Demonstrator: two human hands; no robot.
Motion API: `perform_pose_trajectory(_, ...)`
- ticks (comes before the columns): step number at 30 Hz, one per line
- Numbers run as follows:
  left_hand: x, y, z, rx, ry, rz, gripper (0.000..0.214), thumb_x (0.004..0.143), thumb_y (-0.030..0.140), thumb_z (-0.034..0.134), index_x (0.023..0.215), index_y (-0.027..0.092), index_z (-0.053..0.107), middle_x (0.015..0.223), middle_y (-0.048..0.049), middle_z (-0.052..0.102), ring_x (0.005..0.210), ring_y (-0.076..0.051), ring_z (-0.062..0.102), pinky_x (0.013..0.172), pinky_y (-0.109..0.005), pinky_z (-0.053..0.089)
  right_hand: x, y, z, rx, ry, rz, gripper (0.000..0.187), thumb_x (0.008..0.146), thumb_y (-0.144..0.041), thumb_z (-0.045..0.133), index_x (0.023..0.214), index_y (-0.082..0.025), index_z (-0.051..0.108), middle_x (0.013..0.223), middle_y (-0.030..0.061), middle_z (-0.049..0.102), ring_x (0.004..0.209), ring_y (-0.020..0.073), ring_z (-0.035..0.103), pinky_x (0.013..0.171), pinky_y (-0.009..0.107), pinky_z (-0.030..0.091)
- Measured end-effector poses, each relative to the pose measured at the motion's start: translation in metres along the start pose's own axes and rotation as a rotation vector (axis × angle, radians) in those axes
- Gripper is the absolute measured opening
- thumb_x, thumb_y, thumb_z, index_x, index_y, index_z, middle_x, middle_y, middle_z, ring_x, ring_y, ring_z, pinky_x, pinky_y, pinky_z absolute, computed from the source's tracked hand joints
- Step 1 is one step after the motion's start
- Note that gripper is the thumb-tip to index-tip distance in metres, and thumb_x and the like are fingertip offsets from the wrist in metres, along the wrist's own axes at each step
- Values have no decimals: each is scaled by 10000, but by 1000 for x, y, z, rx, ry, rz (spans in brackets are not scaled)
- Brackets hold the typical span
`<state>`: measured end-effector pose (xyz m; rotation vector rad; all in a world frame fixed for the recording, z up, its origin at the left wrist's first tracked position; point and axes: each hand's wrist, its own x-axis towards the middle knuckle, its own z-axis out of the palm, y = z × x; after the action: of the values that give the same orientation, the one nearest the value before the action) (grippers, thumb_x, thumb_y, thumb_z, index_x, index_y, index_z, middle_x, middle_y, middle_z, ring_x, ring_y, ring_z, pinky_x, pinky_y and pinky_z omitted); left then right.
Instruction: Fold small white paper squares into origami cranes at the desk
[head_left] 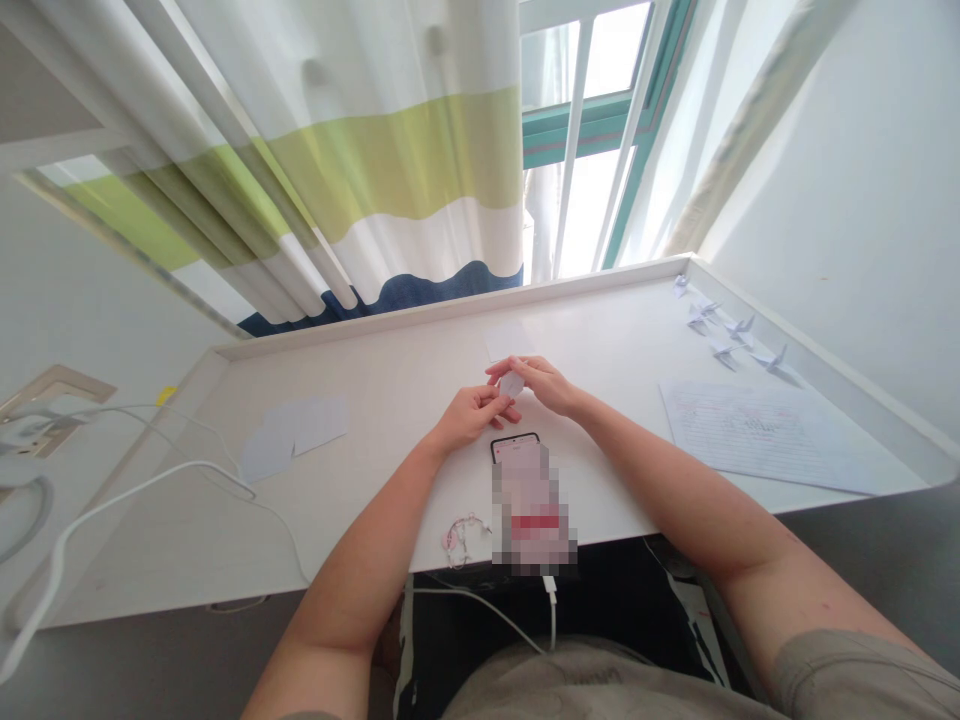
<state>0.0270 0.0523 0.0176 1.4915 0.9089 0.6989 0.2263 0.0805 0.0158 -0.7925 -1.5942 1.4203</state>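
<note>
Between my two hands is a small piece of folded white paper [511, 384], held above the middle of the white desk. My left hand [474, 412] pinches its lower left side with thumb and fingers. From the right, my right hand [546, 383] curls over the paper's top, fingers bent around it. Parts of the fold are hidden behind the fingers. Just beyond the hands lies a flat white paper sheet [506, 342]. Close below them a phone [525, 490] rests on the desk, its screen partly blurred.
Several folded paper cranes [724, 350] stand at the back right. In front of them lies a stack of written sheets [757, 430]. Paper pieces [296, 437] lie at left, near white cables [150, 480]. A beaded phone strap [459, 540] sits beside the phone, and a charging cable [553, 600] hangs off the front edge.
</note>
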Motion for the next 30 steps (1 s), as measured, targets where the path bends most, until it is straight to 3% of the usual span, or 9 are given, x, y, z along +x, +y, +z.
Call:
perform_pose_trajectory(11,1,1,2,-15,2,14,480,896,598,745,955,122,740,922,-156,816,844,-239,783,701,-342,607,-1,0,0,135,-44,14,622,1033,-700,458,1192,-182,764,1052,102,785,865,192,714,824,355,562)
perform_pose_trajectory(17,0,3,1,-22,31,12,468,900,593,743,934,127,727,884,-142,814,814,-225,780,715,-337,599,-3,-7,-4,14,38,-31,362,930,-441,653,1154,-187,782,1070,88,786,914,211,709,912,388,548)
perform_pose_trajectory(21,-1,7,0,-41,58,5,455,899,577,748,956,126,731,892,-144,818,838,-238,783,720,-338,597,-3,-9,-6,25,127,-74,302,873,-318,624,1075,-176,798,1017,92,799,964,248,717,936,428,550)
perform_pose_trajectory(30,-1,7,-1,-81,78,-8,467,880,580,765,943,119,726,882,-147,818,817,-233,781,685,-312,579,0,-9,-2,-59,188,-102,402,923,-565,686,944,-181,804,898,74,781,861,211,699,840,388,578)
